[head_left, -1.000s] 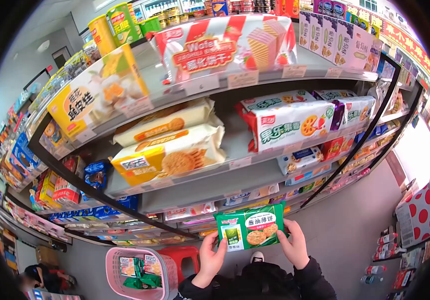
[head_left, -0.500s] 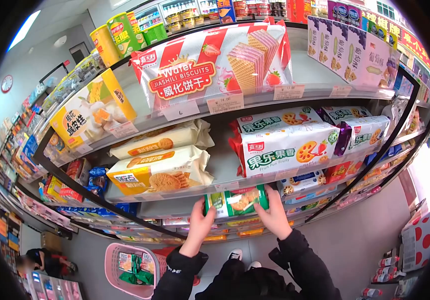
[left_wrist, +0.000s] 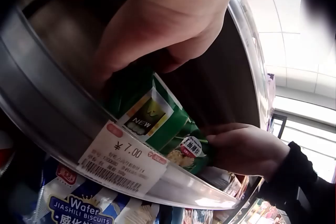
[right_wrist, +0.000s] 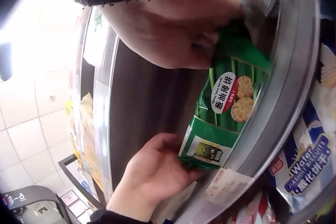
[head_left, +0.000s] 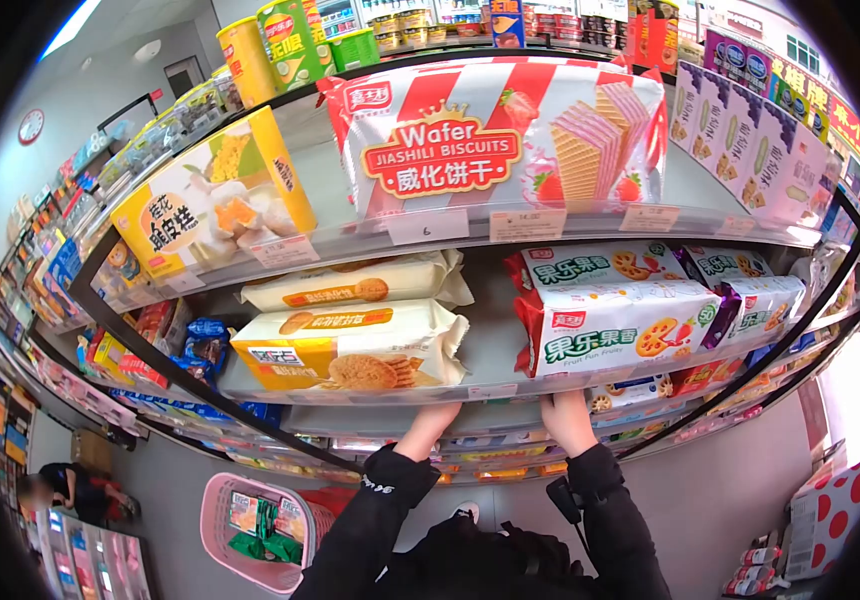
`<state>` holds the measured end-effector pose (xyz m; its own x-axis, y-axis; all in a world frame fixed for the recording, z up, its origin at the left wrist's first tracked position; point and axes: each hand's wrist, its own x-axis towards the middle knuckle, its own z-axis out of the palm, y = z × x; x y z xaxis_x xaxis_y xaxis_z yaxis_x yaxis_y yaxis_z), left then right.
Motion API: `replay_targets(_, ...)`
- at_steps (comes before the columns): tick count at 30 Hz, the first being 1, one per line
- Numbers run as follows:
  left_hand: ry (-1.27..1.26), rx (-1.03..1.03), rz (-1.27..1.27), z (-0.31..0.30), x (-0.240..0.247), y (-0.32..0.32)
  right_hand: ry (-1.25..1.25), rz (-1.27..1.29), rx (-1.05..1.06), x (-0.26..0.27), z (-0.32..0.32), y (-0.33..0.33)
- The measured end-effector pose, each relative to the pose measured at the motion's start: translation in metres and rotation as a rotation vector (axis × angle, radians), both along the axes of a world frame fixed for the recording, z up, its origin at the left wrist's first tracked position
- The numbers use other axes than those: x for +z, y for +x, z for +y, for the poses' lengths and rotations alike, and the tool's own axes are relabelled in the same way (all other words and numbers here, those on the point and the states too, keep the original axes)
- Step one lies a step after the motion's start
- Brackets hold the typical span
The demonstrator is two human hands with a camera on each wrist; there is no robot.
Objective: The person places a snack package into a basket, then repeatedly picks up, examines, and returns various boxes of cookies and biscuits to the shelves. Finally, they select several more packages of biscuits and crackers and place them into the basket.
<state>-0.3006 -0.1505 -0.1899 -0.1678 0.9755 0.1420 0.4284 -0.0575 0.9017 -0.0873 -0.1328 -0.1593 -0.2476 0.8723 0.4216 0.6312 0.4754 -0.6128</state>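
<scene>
A green biscuit packet [right_wrist: 226, 113] lies lengthwise on a grey metal shelf [left_wrist: 37, 98], just behind the shelf's front rail. My left hand [right_wrist: 152, 174] grips one end of it, fingers curled under the end with the "NEW" label [left_wrist: 149, 113]. My right hand [right_wrist: 176, 32] holds the other end from above, and also shows in the left wrist view [left_wrist: 241, 150]. In the head view both hands, the left hand [head_left: 428, 418] and the right hand [head_left: 563, 415], reach under the shelf of yellow biscuit packs, and the rail hides the packet.
A 7.00 price tag [left_wrist: 123, 161] sits on the rail. Yellow biscuit packs [head_left: 350, 345] and fruit biscuit packs [head_left: 620, 330] fill the shelf above, wafer bags [head_left: 490, 135] higher still. A pink basket [head_left: 218, 505] holding green packets stands on the floor at left. A person [head_left: 55, 490] crouches far left.
Both hands raised the green packet from chest height and slid it onto the shelf. It has gone out of the head view behind the rail.
</scene>
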Motion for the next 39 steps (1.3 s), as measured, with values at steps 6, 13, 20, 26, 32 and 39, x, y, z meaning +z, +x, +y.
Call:
replay_targets(6,0.053,0.045,-0.128,-0.001,0.019,0.012,-0.051,0.008,0.042,-0.015,0.016,0.012)
replay_targets(13,0.081,0.054,-0.079,-0.008,-0.003,0.01,-0.005,0.023,-0.029,0.01,-0.013,0.009)
replay_targets(20,0.392,0.302,0.1,-0.11,0.045,0.025,-0.115,0.131,0.141,0.019,-0.101,0.017)
replay_targets(26,-0.056,0.085,0.002,-0.193,0.003,0.017,-0.538,0.208,0.346,-0.026,-0.147,0.021)
replay_targets(32,-0.342,0.121,0.091,-0.259,-0.044,-0.005,-0.633,0.146,0.409,-0.058,-0.175,0.013)
replay_targets(39,-0.439,0.145,-0.037,-0.282,-0.045,-0.03,-0.618,0.082,0.437,-0.062,-0.193,-0.013)
